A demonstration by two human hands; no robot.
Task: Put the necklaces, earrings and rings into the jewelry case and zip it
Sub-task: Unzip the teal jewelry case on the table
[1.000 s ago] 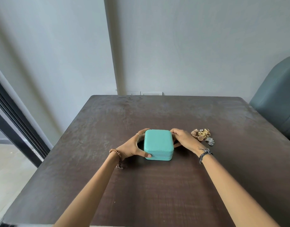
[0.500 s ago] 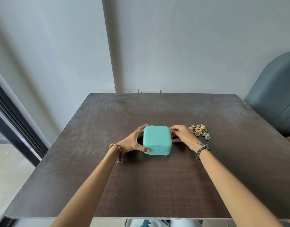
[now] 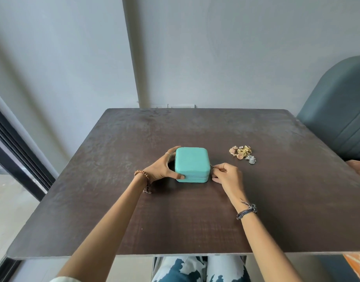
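Nearest the camera: patterned blue-and-white trousers [image 3: 197, 269] show below the table's near edge. Two bare forearms reach forward over the dark wooden table [image 3: 175, 224].

Right wrist carries a dark cord bracelet [image 3: 247, 210]; left wrist a brown beaded bracelet [image 3: 141, 175].

Right hand [image 3: 228, 175] sits just beside the case's right side, fingers curled in, thumb and forefinger pinching a small thin metal piece at the case's side seam — most likely the zipper pull [image 3: 212, 165], too small to be sure.

Left hand [image 3: 160, 168] braces the case from the left: thumb pressed on the front-left corner near the zip line, fingers curved round the left side toward the back. A pale ring shows on one finger.

Jewelry case [image 3: 191, 162] — teal, square with rounded corners, lid down, lying flat about mid-table between the two hands. A zipper seam runs round its side. Whether it is zipped all the way cannot be told.

Further back and to the right, apart from the case and from the right hand: a small heap of jewelry [image 3: 242, 154] on the bare tabletop, gold, rose and silver pieces tangled together. Single items cannot be picked out.

Far right, a grey-blue upholstered chair [image 3: 337, 115] at the table's edge. Behind everything, a plain pale wall [image 3: 215, 47].
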